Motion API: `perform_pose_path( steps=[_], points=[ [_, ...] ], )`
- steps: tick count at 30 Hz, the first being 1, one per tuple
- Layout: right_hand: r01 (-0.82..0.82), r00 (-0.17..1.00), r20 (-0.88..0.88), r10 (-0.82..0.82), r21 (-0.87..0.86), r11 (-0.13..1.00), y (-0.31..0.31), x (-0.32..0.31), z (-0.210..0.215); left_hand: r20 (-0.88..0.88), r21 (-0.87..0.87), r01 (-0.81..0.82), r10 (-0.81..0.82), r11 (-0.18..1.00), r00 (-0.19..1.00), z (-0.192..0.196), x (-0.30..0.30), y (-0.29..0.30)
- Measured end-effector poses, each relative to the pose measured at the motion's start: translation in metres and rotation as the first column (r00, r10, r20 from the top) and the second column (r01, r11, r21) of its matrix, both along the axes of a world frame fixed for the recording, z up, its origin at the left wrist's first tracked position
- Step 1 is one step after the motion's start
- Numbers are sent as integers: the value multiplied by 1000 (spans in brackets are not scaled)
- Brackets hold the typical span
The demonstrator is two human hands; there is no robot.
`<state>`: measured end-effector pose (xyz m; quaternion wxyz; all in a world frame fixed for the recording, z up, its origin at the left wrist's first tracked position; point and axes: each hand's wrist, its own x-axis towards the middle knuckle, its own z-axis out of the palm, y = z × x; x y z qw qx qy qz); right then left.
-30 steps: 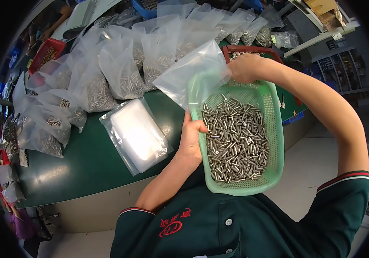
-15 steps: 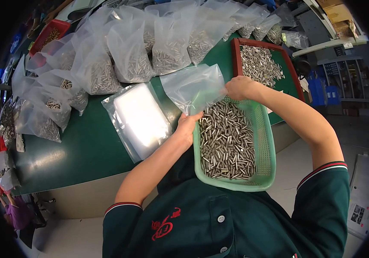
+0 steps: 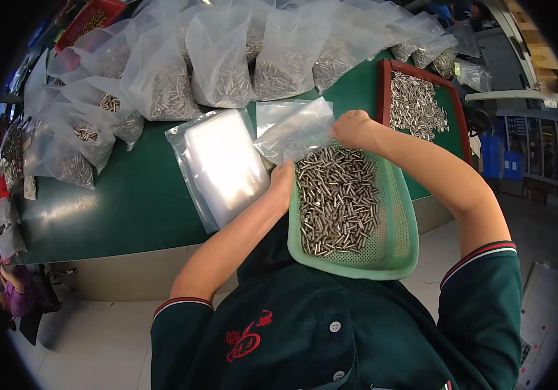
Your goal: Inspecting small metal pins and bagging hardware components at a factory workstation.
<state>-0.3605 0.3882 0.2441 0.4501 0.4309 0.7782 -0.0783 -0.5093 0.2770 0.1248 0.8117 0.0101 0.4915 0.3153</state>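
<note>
Between my hands a clear plastic bag (image 3: 295, 130) is spread over the far end of a green mesh basket (image 3: 403, 221). My left hand (image 3: 283, 182) is closed on the bag's near left corner, beside the basket's left rim. At the far right corner of the basket, my right hand (image 3: 355, 130) pinches the bag's other side. Small metal pins (image 3: 337, 201) fill much of the basket, heaped to the left, with bare mesh along the right. The basket rests close against my body at the table edge. Left of my left hand lies a stack of flat plastic bags (image 3: 223, 169).
Several plastic bags of metal pins (image 3: 223, 78) stand in a row along the back of the green table (image 3: 136, 214). A red-framed tray (image 3: 383, 97) with loose pins is at the right. A red bin (image 3: 93, 19) sits far left; a person in purple (image 3: 22, 292) is beyond.
The bag between my hands has been drawn lower and flatter over the basket's far end. My view has shifted, so the table's things appear farther right and higher.
</note>
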Motion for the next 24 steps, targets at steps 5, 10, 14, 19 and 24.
perform_pose_path(
  steps=[5, 10, 14, 19, 24],
  points=[
    [-74, 994, 79, 79, -63, 995, 23, -3, -27, 99, -54, 11, -6, 999, 995, 3, -4, 12],
    [-224, 965, 116, 234, -93, 970, 29, -4, -37, 51, -57, -30, 33, 998, 998, -6, -3, 9],
    [-80, 992, 96, 87, -74, 994, 34, 2, -33, 31, -105, -10, 13, 994, 999, 10, 1, 16],
    [-83, 992, 88, 89, -63, 995, 41, 6, -34, 148, -86, -21, 33, 996, 988, 2, -4, 22],
    [62, 998, 22, -62, -28, 998, 41, 13, -40, 243, -100, 117, -89, 988, 966, 9, -10, 33]
  ],
)
